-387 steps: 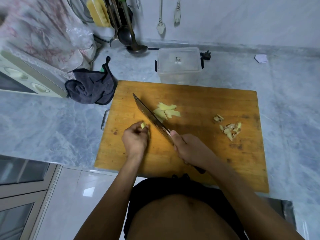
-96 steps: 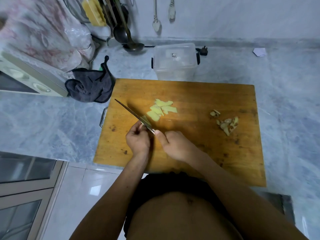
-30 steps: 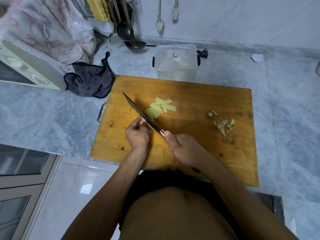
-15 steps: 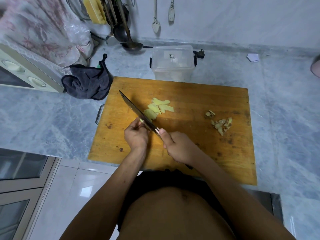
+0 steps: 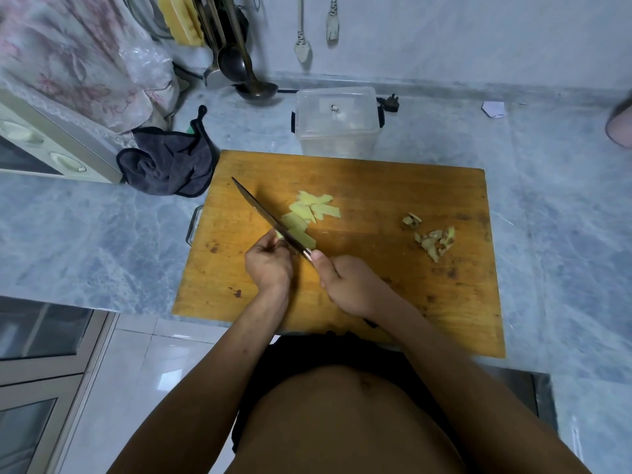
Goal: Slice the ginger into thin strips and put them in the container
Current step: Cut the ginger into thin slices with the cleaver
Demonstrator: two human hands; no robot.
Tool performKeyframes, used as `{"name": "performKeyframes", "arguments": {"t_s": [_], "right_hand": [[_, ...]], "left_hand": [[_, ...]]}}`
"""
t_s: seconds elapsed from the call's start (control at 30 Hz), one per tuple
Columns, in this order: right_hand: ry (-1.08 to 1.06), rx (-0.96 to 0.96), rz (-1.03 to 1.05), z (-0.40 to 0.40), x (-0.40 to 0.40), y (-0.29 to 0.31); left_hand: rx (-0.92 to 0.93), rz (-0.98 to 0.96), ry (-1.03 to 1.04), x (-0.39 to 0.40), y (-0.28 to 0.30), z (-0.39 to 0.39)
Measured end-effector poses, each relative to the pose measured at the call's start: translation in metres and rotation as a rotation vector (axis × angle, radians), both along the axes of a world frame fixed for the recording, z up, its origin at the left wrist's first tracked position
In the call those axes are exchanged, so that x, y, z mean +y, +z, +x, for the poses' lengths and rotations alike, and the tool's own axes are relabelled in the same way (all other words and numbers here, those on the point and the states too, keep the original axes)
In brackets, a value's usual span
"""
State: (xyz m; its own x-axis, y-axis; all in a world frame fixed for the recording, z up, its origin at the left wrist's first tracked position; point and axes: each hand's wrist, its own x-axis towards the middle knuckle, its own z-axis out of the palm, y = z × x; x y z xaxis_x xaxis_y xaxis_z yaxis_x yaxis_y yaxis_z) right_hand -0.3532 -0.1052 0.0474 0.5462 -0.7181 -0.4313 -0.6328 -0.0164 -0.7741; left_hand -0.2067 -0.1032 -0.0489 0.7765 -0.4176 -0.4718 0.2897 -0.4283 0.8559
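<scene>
Knife stays in right hand's closed grip; left hand still pinches ginger.

We see both forearms reaching forward, bare, converging ahead of the torso. Our left hand has its fingers curled downward, knuckles up, fingertips bunched tight. Our right hand is curled in a closed grip, thumb extended forward, wrist angled slightly inward toward the left.

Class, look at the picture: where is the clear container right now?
In the head view the container stands on the counter just behind the cutting board's far edge, near the wall, right of the dark cloth.
</scene>
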Motion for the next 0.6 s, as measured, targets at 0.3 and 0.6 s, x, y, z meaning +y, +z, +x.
{"name": "performKeyframes", "arguments": {"t_s": [0.3,0.6], "right_hand": [[-0.009,0.019,0.083,-0.014,0.007,-0.005],[0.042,0.055,-0.027,-0.007,0.013,-0.009]], "left_hand": [[0.017,-0.024,0.023,-0.002,-0.004,0.001],[-0.075,-0.025,-0.005,0.001,-0.002,0.003]]}}
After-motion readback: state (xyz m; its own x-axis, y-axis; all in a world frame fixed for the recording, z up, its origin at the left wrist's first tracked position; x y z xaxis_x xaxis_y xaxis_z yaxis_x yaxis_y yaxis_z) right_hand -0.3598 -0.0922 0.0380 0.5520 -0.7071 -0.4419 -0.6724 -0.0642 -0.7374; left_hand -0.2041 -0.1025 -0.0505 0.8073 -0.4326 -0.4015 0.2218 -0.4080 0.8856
